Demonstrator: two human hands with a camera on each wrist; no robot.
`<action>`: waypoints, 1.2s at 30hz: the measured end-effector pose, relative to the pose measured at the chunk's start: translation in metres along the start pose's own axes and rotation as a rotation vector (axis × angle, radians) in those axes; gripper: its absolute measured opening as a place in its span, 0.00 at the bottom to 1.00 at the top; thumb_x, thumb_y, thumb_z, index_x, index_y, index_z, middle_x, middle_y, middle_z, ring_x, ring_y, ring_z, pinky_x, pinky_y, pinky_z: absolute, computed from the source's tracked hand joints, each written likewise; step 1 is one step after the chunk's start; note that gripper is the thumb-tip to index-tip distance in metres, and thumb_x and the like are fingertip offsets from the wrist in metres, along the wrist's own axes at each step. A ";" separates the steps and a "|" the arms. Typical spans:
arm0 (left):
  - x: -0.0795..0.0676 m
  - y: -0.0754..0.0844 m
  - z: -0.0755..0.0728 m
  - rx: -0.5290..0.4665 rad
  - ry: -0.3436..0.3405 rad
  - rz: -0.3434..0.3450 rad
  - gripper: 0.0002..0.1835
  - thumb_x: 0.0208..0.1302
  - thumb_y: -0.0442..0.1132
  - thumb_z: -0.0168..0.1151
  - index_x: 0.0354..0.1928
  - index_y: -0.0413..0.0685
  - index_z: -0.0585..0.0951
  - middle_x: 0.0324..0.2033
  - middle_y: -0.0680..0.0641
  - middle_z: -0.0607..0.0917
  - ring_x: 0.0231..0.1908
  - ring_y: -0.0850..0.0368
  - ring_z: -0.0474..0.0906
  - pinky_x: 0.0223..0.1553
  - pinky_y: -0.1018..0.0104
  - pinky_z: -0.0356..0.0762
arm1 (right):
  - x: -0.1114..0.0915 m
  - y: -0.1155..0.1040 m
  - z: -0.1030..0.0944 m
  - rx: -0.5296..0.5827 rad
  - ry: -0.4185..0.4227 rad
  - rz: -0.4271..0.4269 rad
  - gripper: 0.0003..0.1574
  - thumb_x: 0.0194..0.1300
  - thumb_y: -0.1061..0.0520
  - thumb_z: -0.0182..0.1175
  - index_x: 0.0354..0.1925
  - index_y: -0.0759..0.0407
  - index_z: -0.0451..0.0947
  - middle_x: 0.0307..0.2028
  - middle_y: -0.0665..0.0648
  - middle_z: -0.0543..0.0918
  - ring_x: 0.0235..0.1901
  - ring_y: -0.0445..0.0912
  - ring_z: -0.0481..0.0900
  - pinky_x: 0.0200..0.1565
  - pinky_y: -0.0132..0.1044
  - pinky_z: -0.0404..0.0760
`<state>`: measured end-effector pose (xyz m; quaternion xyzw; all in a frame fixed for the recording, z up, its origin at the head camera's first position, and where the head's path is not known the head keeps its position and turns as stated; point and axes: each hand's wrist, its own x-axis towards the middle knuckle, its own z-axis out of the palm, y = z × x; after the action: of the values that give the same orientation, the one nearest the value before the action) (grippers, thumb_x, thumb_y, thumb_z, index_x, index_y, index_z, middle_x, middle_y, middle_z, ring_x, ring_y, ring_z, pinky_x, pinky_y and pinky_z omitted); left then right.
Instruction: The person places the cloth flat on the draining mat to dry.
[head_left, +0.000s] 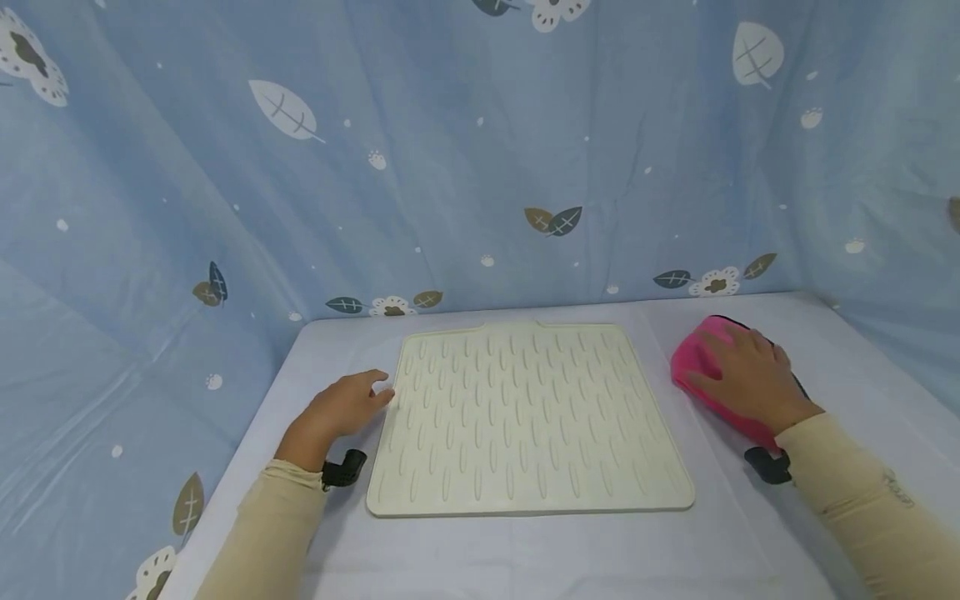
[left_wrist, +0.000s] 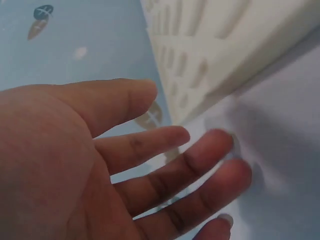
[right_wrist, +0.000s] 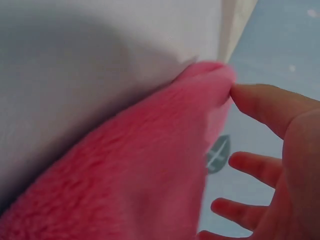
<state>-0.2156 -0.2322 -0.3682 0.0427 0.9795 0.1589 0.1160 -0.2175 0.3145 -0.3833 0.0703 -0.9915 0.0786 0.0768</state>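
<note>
1 pink cloth [head_left: 691,357] beside 1 mat [head_left: 528,421]

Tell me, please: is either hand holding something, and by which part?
The left hand holds nothing. The right hand touches one end of the pink cloth with its thumb; whether it grips cannot be told.

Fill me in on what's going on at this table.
A person has both hands out over a white-covered table. The right hand lies over a pink fuzzy item, its fingers spread. The left hand is beside the left edge of a cream ridged mat and holds nothing. The mat lies flat between the two hands, and the pink item sits to its right, apart from it.
</note>
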 end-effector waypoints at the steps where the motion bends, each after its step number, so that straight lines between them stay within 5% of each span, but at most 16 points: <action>1: 0.001 -0.001 0.001 -0.011 -0.012 -0.006 0.28 0.76 0.48 0.52 0.70 0.39 0.69 0.56 0.34 0.82 0.53 0.41 0.81 0.50 0.45 0.78 | 0.000 0.004 0.001 -0.001 -0.033 0.020 0.46 0.62 0.42 0.66 0.68 0.64 0.63 0.65 0.78 0.59 0.63 0.80 0.54 0.57 0.82 0.54; 7: 0.008 -0.006 0.008 -0.067 -0.026 -0.025 0.26 0.76 0.45 0.52 0.69 0.37 0.70 0.58 0.32 0.80 0.54 0.40 0.80 0.52 0.46 0.79 | 0.003 0.020 0.005 0.050 -0.194 0.105 0.56 0.64 0.34 0.61 0.74 0.66 0.53 0.68 0.82 0.51 0.64 0.82 0.48 0.56 0.84 0.53; 15: 0.013 -0.012 0.013 -0.116 -0.053 0.040 0.27 0.74 0.40 0.54 0.71 0.39 0.68 0.50 0.36 0.82 0.43 0.49 0.79 0.41 0.56 0.78 | 0.003 0.030 0.010 0.064 -0.293 0.067 0.66 0.63 0.24 0.56 0.74 0.72 0.49 0.67 0.82 0.56 0.64 0.80 0.56 0.53 0.79 0.65; 20: 0.012 -0.015 0.013 -0.149 -0.078 0.058 0.30 0.70 0.37 0.56 0.72 0.40 0.66 0.35 0.44 0.77 0.30 0.54 0.71 0.29 0.63 0.69 | 0.005 0.027 0.012 0.045 -0.300 0.077 0.64 0.61 0.28 0.61 0.74 0.70 0.50 0.66 0.81 0.56 0.62 0.81 0.57 0.53 0.80 0.64; 30: 0.010 -0.018 0.010 -0.168 -0.084 0.066 0.30 0.70 0.38 0.59 0.72 0.43 0.67 0.33 0.45 0.76 0.29 0.54 0.70 0.29 0.63 0.68 | 0.008 0.022 0.014 -0.033 -0.244 0.055 0.56 0.60 0.37 0.67 0.71 0.69 0.58 0.61 0.82 0.64 0.60 0.79 0.62 0.55 0.84 0.54; 36: 0.013 -0.019 0.012 -0.181 -0.089 0.076 0.30 0.70 0.38 0.59 0.72 0.42 0.66 0.34 0.45 0.76 0.30 0.54 0.70 0.30 0.64 0.68 | 0.010 0.020 0.010 -0.060 -0.208 0.051 0.45 0.62 0.46 0.68 0.65 0.71 0.65 0.55 0.82 0.70 0.54 0.78 0.70 0.48 0.80 0.67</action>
<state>-0.2259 -0.2449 -0.3878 0.0760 0.9526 0.2491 0.1569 -0.2316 0.3313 -0.3948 0.0505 -0.9974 0.0432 -0.0266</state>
